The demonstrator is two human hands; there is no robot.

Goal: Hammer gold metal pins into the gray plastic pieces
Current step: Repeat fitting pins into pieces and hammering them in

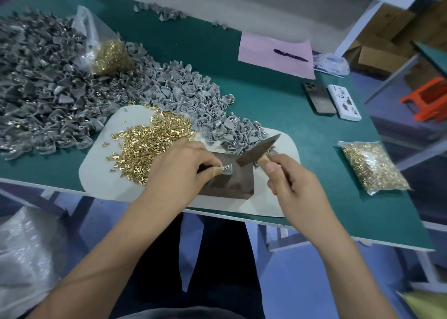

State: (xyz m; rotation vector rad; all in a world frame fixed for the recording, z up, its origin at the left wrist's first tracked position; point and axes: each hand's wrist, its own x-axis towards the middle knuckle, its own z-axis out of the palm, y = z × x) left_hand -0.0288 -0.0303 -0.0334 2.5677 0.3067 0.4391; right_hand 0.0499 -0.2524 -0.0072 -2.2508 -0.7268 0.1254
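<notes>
- Left hand (179,166) pinches a small gray plastic piece (227,169), shiny gold pin (225,167) seated, on the dark flat metal plate (229,185).
- Right hand (287,176) grips the wooden-handled hammer (257,150), its head at the piece's two o'clock.
- Loose gold pins (150,144) glitter at ten o'clock on the green tabletop (278,105).

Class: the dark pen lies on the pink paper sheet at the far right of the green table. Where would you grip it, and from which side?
Probably pinch the dark pen from above at mid-barrel, fingers across its narrow width. It lies flat on the pink paper sheet, long axis running left-right, nothing touching it, so top access looks open.
</notes>
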